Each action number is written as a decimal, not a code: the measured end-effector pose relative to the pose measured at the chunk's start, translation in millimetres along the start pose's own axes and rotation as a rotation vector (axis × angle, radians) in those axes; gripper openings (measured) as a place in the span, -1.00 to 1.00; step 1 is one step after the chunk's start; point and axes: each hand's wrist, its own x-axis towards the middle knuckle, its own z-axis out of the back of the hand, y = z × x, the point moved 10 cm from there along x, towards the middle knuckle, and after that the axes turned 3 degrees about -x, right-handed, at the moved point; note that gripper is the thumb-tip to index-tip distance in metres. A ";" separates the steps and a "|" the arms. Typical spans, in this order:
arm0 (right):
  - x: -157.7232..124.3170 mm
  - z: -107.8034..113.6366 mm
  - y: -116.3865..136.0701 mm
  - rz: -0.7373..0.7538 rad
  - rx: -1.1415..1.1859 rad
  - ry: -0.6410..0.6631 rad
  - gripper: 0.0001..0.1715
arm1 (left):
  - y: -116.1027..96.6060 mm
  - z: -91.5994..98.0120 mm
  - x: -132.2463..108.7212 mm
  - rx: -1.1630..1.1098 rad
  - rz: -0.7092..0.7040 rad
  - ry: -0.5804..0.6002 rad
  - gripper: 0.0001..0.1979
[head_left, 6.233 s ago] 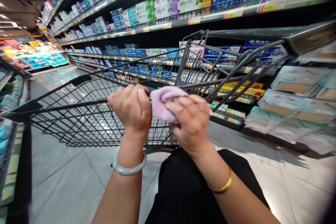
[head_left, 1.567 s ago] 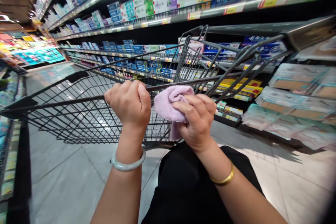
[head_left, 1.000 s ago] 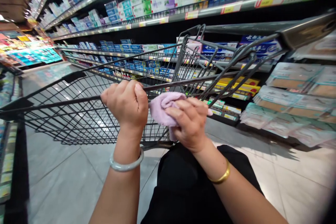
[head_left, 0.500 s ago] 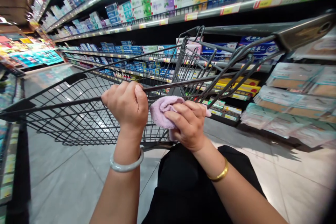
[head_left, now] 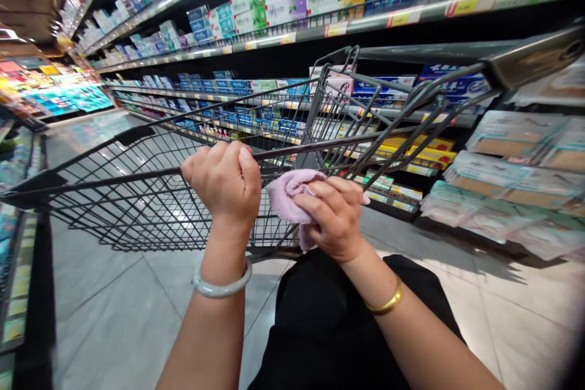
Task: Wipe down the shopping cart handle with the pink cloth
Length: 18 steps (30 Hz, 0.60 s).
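A dark wire shopping cart [head_left: 137, 225] stands sideways in front of me, its push handle [head_left: 530, 64] to the right. My left hand [head_left: 225, 186] is wrapped in a fist round the cart's near top rail. To the right of it, my right hand [head_left: 336, 213] grips a bunched lilac cloth [head_left: 289, 198] against the near side of the basket, just below the rail. Part of the cloth hangs down under the fingers, and a corner pokes out past the knuckles. Whether the cloth touches the wires is hidden.
Shelves of boxed goods [head_left: 286, 0] run along the far side of the cart. Hanging clear packages [head_left: 512, 177] are at the right. Another shelf edge [head_left: 21, 292] lines the left. Grey floor tiles [head_left: 109, 311] lie below, and my black-clad knees [head_left: 329, 329] are close under the cart.
The whole view has shifted slightly. Both hands keep their grips, the left on the rail and the right on the cloth; the cloth sits marginally further right.
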 end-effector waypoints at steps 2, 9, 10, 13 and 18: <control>5.8 10.7 -10.1 -0.032 0.002 -0.044 -0.70 | 0.2 -0.3 0.5 -0.002 0.007 0.003 -0.57; 9.2 24.7 -22.9 -0.115 0.017 -0.146 -0.69 | 4.5 -2.3 -0.9 -0.045 0.051 0.019 -0.59; 7.7 19.5 -20.3 -0.108 0.020 -0.109 -0.70 | 4.2 -2.3 -1.0 -0.032 0.044 0.020 -0.58; 8.8 17.6 -19.6 -0.100 0.013 -0.076 -0.71 | 2.7 -1.6 -1.0 0.001 0.022 0.016 -0.57; 19.2 42.6 -33.9 -0.147 -0.025 -0.220 -0.73 | 0.9 0.6 -1.1 0.014 0.012 -0.014 -0.57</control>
